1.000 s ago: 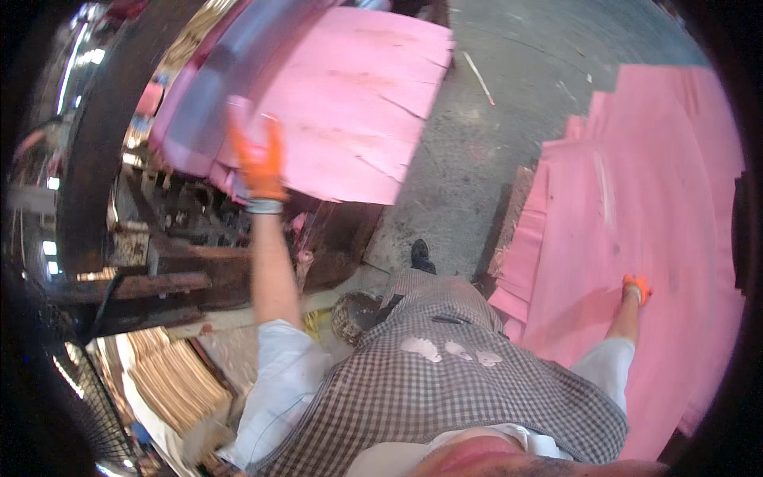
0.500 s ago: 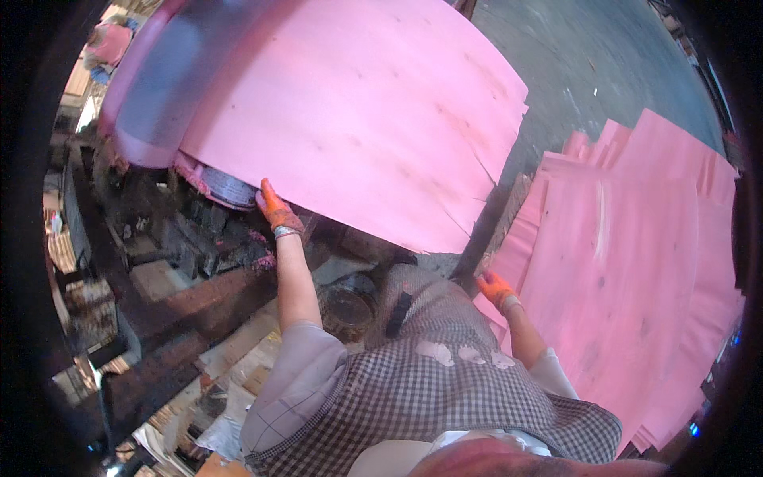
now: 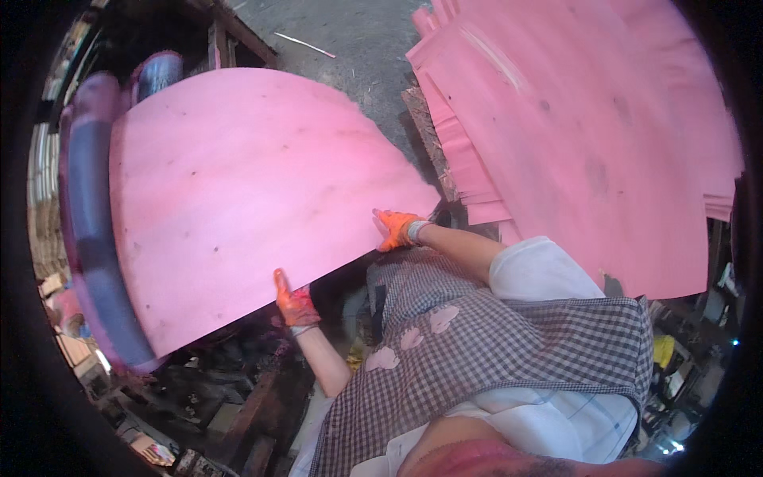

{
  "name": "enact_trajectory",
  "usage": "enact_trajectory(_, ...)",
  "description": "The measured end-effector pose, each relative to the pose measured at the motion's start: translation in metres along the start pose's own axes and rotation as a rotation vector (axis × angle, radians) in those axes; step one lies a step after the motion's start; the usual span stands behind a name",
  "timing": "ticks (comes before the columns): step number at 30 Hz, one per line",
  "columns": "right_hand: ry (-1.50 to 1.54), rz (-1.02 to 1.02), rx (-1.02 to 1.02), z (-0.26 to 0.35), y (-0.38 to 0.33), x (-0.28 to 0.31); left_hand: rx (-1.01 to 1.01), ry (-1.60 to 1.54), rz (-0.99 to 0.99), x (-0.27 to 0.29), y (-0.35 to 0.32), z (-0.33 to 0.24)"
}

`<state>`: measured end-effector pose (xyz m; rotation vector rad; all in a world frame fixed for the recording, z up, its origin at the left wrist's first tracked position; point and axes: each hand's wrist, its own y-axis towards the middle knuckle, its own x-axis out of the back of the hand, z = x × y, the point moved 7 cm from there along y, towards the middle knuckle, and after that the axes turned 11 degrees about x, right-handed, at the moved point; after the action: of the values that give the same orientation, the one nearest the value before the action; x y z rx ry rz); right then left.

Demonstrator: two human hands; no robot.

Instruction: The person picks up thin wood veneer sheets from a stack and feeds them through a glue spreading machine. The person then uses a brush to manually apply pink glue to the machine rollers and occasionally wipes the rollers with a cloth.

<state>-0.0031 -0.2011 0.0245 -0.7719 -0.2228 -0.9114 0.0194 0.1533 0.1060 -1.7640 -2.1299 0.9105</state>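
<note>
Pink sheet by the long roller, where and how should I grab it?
Probably pinch the pink sheet at two spaced points along its near edge, coming from the checked apron side: it looks broad and thin, with that edge exposed, while its left edge meets the long roller.

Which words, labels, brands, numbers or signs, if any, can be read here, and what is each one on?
None can be read.
Large pink sheet on the left: dark specks, no lettering visible.
Stacked pink sheets on the right: smudges and a pale streak, no lettering visible.
Checked apron: pale patches, not letters.
Clutter at lower left: too dark and small to tell.
</note>
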Motion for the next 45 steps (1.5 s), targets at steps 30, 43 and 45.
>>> enact_trajectory(30, 0.253, -0.969, -1.114, -0.492, -0.506, 0.077, 0.076, 0.628, 1.184, -0.666, -0.306, 0.124)
enact_trajectory(43, 0.386, -0.453, -0.727, -0.593, -0.4, 0.043, -0.344, 0.654, 0.282, -0.429, -0.047, 0.026)
enact_trajectory(45, 0.125, -0.295, -0.573, -0.562, -0.378, 0.045, -0.243, 0.487, 0.195, -0.363, -0.043, 0.024)
